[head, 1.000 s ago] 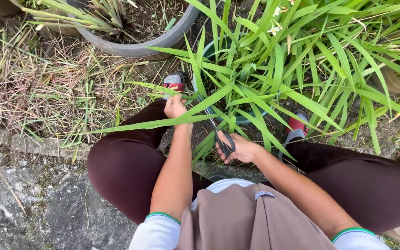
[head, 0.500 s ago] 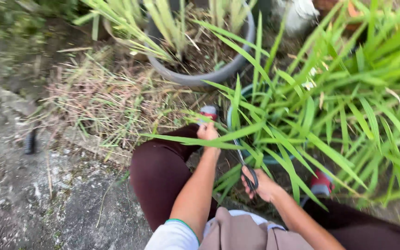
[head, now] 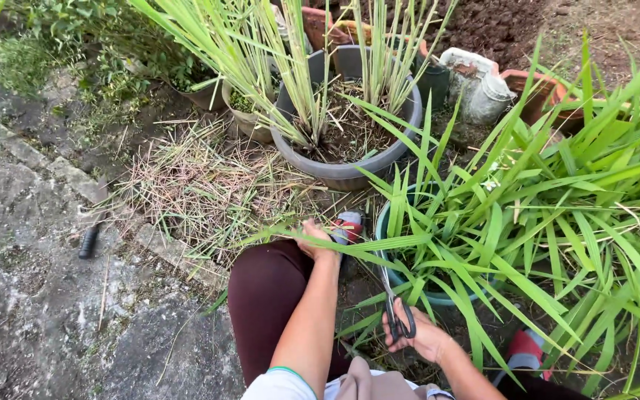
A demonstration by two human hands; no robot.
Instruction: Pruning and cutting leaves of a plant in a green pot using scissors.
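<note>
My left hand [head: 312,242] grips a long green leaf [head: 364,245] and holds it out sideways above my left knee. My right hand [head: 422,337] holds black-handled scissors [head: 396,315], their blades pointing up toward that leaf near the teal pot [head: 384,221]. The leaf belongs to a bushy plant with long strap leaves [head: 557,207] that fills the right side and hides most of its pot. My brown trousers and a red and grey shoe [head: 348,224] show below.
A grey pot [head: 342,172] with tall thin shoots stands behind, with terracotta pots [head: 535,87] and a pale jug [head: 479,89] farther back. Dry grass clippings [head: 201,185] lie to the left. A dark tool handle [head: 88,241] lies on the rough concrete [head: 31,296].
The view has swung up and left, bringing the back pots and more concrete into sight. Both hands keep their grip, the left on the leaf, the right on the scissors.
</note>
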